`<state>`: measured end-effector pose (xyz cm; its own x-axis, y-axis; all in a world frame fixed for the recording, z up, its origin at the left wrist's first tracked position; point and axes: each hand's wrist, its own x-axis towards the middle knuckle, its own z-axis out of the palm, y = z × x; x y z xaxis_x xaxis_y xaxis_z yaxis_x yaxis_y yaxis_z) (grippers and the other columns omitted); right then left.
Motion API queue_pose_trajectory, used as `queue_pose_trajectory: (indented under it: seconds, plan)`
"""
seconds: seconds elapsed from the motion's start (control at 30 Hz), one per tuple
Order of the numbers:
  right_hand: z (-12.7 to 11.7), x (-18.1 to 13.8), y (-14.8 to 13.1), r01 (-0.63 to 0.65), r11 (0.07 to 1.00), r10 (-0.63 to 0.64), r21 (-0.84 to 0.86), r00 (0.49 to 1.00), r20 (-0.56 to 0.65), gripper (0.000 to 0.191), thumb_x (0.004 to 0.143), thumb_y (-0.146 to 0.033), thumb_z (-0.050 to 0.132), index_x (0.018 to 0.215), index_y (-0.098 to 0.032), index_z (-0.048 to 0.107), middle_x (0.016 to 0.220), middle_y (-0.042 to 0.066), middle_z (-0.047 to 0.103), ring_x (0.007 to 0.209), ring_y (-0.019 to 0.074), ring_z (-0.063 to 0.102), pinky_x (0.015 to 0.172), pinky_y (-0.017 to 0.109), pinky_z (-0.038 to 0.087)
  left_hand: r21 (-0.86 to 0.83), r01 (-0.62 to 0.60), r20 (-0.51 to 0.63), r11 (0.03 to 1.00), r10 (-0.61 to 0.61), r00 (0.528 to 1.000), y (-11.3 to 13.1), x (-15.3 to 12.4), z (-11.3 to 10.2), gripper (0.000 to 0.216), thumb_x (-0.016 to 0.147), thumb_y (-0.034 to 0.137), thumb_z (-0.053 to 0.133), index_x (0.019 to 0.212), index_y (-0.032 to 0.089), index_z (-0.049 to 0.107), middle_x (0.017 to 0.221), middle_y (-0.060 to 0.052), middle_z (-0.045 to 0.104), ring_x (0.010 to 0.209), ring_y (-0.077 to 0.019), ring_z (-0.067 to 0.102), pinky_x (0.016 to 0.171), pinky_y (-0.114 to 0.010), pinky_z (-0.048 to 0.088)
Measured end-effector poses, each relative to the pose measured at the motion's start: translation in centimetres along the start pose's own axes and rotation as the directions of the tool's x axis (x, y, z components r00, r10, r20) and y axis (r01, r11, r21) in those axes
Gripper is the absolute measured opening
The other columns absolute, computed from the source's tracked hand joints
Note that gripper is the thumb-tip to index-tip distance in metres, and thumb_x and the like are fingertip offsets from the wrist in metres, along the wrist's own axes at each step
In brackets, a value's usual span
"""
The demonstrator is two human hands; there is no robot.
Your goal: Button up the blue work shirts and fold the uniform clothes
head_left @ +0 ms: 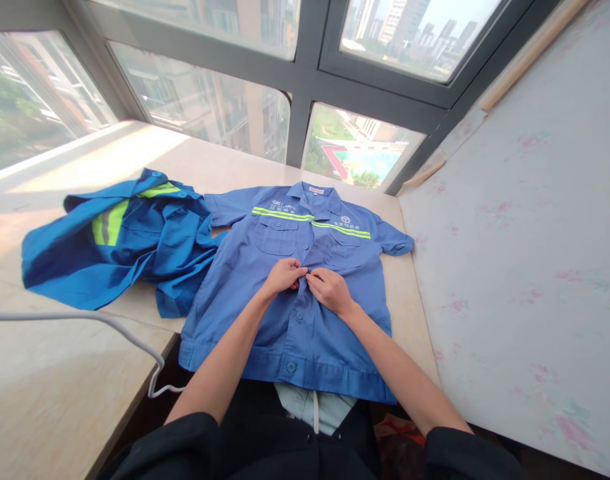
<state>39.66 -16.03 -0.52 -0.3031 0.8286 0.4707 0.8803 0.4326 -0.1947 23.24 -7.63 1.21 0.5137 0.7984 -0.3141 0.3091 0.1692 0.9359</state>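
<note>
A blue short-sleeved work shirt [265, 293] lies face up with its collar toward the window. Two yellow-green stripes cross its chest above the pockets. My left hand [285, 275] pinches the front placket near the middle of the shirt. Right beside it, fingertips almost touching, my right hand [331, 289] is closed on the same placket. Whatever button sits between the fingers is hidden. Lower on the placket, a button [299, 315] and another button [291, 367] near the hem show.
A crumpled darker blue garment [135, 253] with a yellow-green band lies on the pale sill [209, 153] at left. A white cable [109, 322] runs across the left ledge and over its edge. Windows rise behind; a flower-patterned wall [509, 233] stands at right.
</note>
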Motion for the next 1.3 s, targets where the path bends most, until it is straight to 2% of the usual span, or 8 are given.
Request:
queue_pose_trajectory:
  seconds: [0.17,0.33,0.5,0.67,0.83,0.97,1.17,1.3]
  plan:
    - [-0.4,0.6,-0.3,0.059,0.996,-0.059,-0.072,0.998,0.005,0.025,0.099,-0.02,0.046,0.096,-0.021,0.07,0.086,0.007,0.067,0.073,0.0169,0.058,0.067,0.032,0.042,0.04,-0.014,-0.023,0.999,0.015,1.0,0.0,0.0,0.0,0.019,0.081,0.033,0.065,0.075,0.018,0.054,0.045,0.007,0.053,0.041,-0.0105,0.054,0.043,-0.018,0.042]
    - [-0.3,0.9,-0.4,0.087,0.988,-0.086,-0.127,0.996,0.015,0.031,0.1,-0.022,0.042,0.086,-0.021,0.069,0.077,0.006,0.062,0.069,0.0176,0.053,0.063,0.034,0.037,0.1,-0.037,-0.069,0.994,0.044,0.997,0.0,0.1,0.0,0.025,0.076,0.037,0.07,0.071,0.018,0.055,0.05,0.006,0.055,0.042,-0.0103,0.054,0.043,-0.019,0.041]
    - [-0.1,1.0,-0.6,0.138,0.975,-0.142,-0.171,0.99,-0.012,0.034,0.1,-0.019,0.043,0.074,-0.021,0.065,0.07,0.005,0.056,0.066,0.0176,0.047,0.062,0.035,0.032,0.189,-0.049,-0.123,0.981,0.073,0.99,-0.1,0.0,0.2,0.019,0.078,0.032,0.067,0.068,0.017,0.058,0.049,0.005,0.056,0.044,-0.0116,0.056,0.048,-0.021,0.041]
    - [-0.4,1.3,-0.3,0.219,0.957,-0.21,-0.191,0.975,0.068,0.037,0.102,-0.02,0.04,0.072,-0.02,0.063,0.069,0.004,0.055,0.066,0.0169,0.045,0.063,0.034,0.031,0.273,-0.051,-0.229,0.961,0.117,0.966,0.1,-0.4,0.8,0.015,0.079,0.028,0.062,0.069,0.017,0.062,0.051,0.003,0.059,0.054,-0.0135,0.06,0.055,-0.022,0.04]
    - [-0.3,1.2,0.0,0.245,0.953,-0.228,-0.176,0.967,0.109,0.039,0.103,-0.019,0.038,0.074,-0.018,0.064,0.071,0.004,0.057,0.066,0.0164,0.046,0.064,0.033,0.033,0.338,-0.043,-0.28,0.94,0.144,0.949,0.2,-0.3,1.0,0.015,0.077,0.027,0.064,0.066,0.017,0.062,0.056,0.001,0.061,0.059,-0.0144,0.06,0.058,-0.023,0.037]
    - [-0.1,0.5,0.2,0.172,0.983,-0.167,-0.067,0.983,0.079,0.033,0.102,-0.02,0.039,0.087,-0.019,0.068,0.082,0.007,0.064,0.074,0.0172,0.054,0.07,0.031,0.041,0.379,-0.035,-0.311,0.925,0.163,0.936,0.1,-0.4,1.1,0.013,0.076,0.027,0.066,0.068,0.018,0.063,0.06,0.001,0.064,0.062,-0.0152,0.059,0.06,-0.025,0.036]
    - [-0.2,0.1,0.5,-0.036,0.987,0.026,0.154,0.997,0.069,0.026,0.1,-0.028,0.045,0.097,-0.02,0.069,0.092,0.008,0.067,0.089,0.0201,0.06,0.084,0.033,0.049,0.485,-0.004,-0.377,0.875,0.213,0.901,0.1,-0.8,1.4,0.016,0.079,0.034,0.07,0.076,0.019,0.065,0.071,-0.001,0.068,0.069,-0.0161,0.061,0.064,-0.025,0.038]
    - [-0.2,0.6,0.5,-0.17,0.96,0.143,0.225,0.981,0.133,0.024,0.097,-0.037,0.053,0.102,-0.019,0.068,0.093,0.006,0.065,0.08,0.0172,0.059,0.08,0.03,0.048,0.527,0.015,-0.341,0.85,0.196,0.919,0.3,-1.7,1.2,0.015,0.085,0.034,0.065,0.08,0.02,0.067,0.077,-0.002,0.07,0.076,-0.0178,0.064,0.067,-0.026,0.04]
